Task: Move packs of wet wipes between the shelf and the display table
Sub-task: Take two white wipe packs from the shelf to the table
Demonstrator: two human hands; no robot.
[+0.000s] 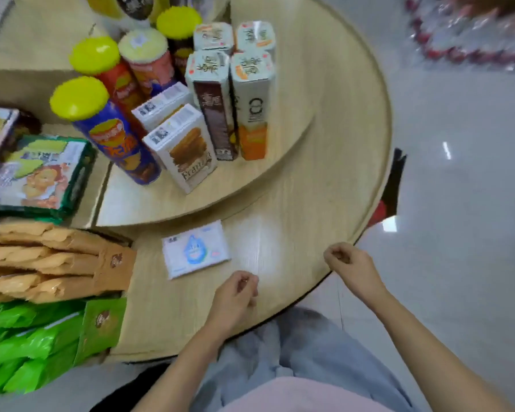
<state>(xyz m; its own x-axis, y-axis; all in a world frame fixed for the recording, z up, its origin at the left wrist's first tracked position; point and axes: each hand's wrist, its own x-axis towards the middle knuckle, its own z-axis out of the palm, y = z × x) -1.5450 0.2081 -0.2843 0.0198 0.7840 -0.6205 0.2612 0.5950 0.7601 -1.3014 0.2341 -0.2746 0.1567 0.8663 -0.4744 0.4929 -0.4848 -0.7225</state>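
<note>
White rectangular wipes pack (pixel 196 252) on woodgrain table (pixel 324 203).

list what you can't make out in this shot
Head view only:
Shelf: outside the frame, not seen.
Red goods, top right: motion-blurred, cut by the edge.
Wet wipes pack: small print too blurred to read.
Green bags: cut by the left edge, count unclear.
</note>
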